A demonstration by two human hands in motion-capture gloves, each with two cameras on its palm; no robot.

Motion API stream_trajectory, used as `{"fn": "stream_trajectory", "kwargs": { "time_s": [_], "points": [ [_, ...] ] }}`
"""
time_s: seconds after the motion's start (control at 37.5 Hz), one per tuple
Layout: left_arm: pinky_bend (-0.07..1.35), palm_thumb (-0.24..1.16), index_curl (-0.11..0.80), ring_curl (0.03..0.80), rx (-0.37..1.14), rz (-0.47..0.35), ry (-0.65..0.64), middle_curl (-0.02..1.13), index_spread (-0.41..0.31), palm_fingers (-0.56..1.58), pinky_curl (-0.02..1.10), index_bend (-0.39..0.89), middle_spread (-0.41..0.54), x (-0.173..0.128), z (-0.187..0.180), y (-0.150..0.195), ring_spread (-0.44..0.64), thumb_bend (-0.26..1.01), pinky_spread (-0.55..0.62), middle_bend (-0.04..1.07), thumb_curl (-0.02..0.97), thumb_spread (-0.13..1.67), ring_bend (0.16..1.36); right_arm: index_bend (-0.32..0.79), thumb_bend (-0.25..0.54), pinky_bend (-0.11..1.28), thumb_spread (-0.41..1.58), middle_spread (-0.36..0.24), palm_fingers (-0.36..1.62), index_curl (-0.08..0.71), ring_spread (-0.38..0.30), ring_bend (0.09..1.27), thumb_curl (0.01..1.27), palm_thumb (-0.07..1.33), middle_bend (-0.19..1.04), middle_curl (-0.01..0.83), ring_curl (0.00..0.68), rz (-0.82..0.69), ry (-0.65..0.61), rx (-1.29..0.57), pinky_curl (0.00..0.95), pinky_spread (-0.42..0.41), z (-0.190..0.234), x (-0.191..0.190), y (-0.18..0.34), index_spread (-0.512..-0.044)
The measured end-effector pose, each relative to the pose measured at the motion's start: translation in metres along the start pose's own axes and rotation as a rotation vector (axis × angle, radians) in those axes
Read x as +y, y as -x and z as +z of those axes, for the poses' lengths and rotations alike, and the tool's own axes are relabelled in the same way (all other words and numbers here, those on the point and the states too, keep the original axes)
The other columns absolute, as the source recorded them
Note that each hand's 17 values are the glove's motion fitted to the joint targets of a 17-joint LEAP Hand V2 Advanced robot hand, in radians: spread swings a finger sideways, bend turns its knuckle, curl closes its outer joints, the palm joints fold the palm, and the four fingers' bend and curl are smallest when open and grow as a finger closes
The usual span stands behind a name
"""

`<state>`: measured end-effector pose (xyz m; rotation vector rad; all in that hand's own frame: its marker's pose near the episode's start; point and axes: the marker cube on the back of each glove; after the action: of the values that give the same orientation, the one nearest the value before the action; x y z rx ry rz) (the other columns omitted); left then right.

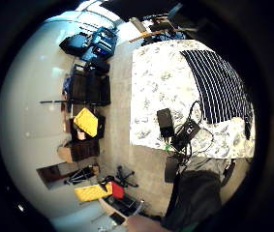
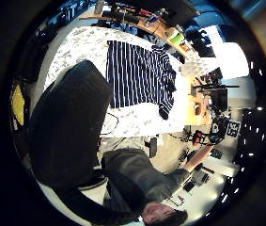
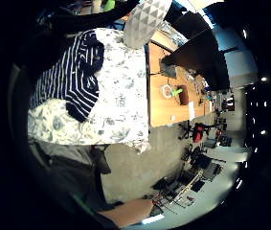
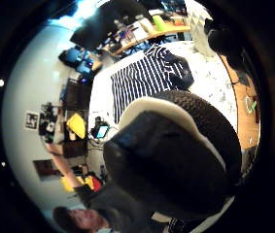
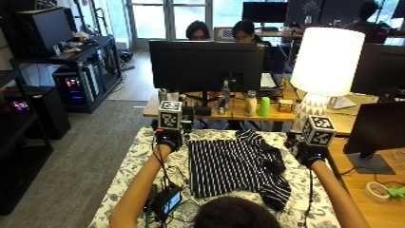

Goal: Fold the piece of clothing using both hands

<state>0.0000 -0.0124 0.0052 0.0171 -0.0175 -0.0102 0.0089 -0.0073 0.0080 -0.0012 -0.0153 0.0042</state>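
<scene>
Striped shirt (image 5: pixel 234 164), dark navy with thin white lines, lies on the table (image 5: pixel 136 164), which is covered with a white cloth printed in a grey floral pattern. Nearest the person, whose head shows at the lower edge of the outside view, a small device with a lit screen (image 5: pixel 168 202) sits on the cloth by the left forearm, with cables beside it. The shirt's left part lies flat and smooth, while its right side is bunched up, with a sleeve (image 5: pixel 275 192) trailing toward the near edge of the table. Both hands are held up over the far end of the table, well apart, one on each side of the shirt and neither touching it. The left hand (image 5: pixel 168 138) is beyond the shirt's far left corner and the right hand (image 5: pixel 310 154) is off its right side; whether their fingers are straight or curled cannot be told from any view. Beyond the table stands a wooden desk (image 5: pixel 152 110) carrying a large dark monitor (image 5: pixel 206 66), some bottles, a green cup (image 5: pixel 265 107) and a white lamp (image 5: pixel 326 57).
</scene>
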Motion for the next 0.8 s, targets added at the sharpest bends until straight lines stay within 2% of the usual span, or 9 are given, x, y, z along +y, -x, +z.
{"fn": "stream_trajectory", "kwargs": {
  "time_s": [0.03,0.16,0.32,0.48,0.67,0.8],
  "points": [
    [0.48,0.09,-0.006,0.087,-0.005,-0.001,-0.001,0.00,0.019,0.20,0.10,0.01,0.144,-0.002,0.001,0.000,0.17,0.06,0.18,0.09,0.003,0.43,0.48,0.17,0.078,0.29,0.41,-0.012,0.82,0.053,0.007,0.38,0.01,0.13,0.39,0.099,0.105,0.001,0.001,-0.006,0.068,0.092,0.002,-0.002,-0.002,-0.140],
    [0.58,0.10,0.020,0.169,-0.022,0.008,-0.004,0.04,0.029,0.13,0.19,0.07,0.219,-0.009,0.006,-0.006,0.26,0.06,0.27,0.13,0.019,0.77,0.60,0.15,0.079,0.28,0.72,-0.022,0.78,0.150,0.011,0.41,0.03,0.15,0.42,0.182,0.203,0.019,0.021,-0.029,0.160,0.141,0.011,-0.001,-0.015,-0.209],
    [0.63,0.11,0.055,0.208,-0.008,0.068,0.038,0.07,0.035,0.09,0.24,0.11,0.260,-0.012,0.010,-0.022,0.31,0.06,0.32,0.16,0.042,1.02,0.67,0.14,0.066,0.27,0.95,-0.027,0.76,0.192,0.013,0.41,0.05,0.16,0.43,0.240,0.250,0.034,0.043,0.032,0.205,0.169,0.008,0.010,-0.025,-0.246],
    [0.66,0.10,0.087,0.229,0.005,0.092,0.003,0.10,0.038,0.07,0.26,0.12,0.280,-0.006,0.009,-0.037,0.33,0.04,0.34,0.18,0.065,1.15,0.71,0.13,0.048,0.25,1.07,-0.031,0.76,0.212,0.014,0.41,0.06,0.16,0.42,0.279,0.273,0.034,0.049,0.049,0.231,0.183,0.008,0.010,-0.033,-0.259],
    [0.66,0.10,0.123,0.243,-0.005,0.190,0.016,0.14,0.040,0.07,0.28,0.13,0.283,0.004,0.023,-0.059,0.33,0.03,0.34,0.18,0.089,1.23,0.73,0.12,0.030,0.24,1.16,-0.034,0.76,0.226,0.009,0.41,0.09,0.18,0.41,0.312,0.295,-0.010,0.087,0.060,0.256,0.190,0.014,0.025,-0.026,-0.264],
    [0.67,0.10,0.142,0.250,-0.006,0.219,0.025,0.16,0.040,0.06,0.29,0.13,0.283,0.001,0.031,-0.068,0.32,0.01,0.34,0.18,0.103,1.27,0.73,0.11,0.017,0.24,1.19,-0.035,0.75,0.230,0.008,0.41,0.10,0.19,0.39,0.329,0.309,-0.035,0.106,0.060,0.272,0.193,0.016,0.032,-0.018,-0.272]
  ]
}}
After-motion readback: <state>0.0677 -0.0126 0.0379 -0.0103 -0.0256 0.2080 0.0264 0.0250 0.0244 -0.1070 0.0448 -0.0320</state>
